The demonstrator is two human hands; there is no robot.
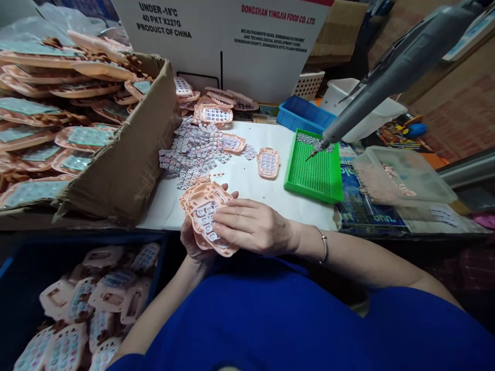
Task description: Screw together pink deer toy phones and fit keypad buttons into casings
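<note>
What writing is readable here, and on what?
White carton:
"UNDER -18°C"
"40 PKT X227G"
"PRODUCT OF CHINA"
"DONGSHAN YINGJIA FOOD CO. LTD."
"CHUANGYE ROAD, DONGSHAN ECONOMIC AND TECHNOLOGICAL DEVELOPMENT ZONE, DONGSHAN COUNTY, ZHANGZHOU CITY, FUJIAN PROVINCE" (number unclear)
Too blurred: blue sheet, red print on right-hand cardboard
Too small: marks on buttons

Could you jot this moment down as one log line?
left hand: holding peach shell | right hand: fingertips at white keypad in shell | grey screwdriver: tip appears over green tray
</note>
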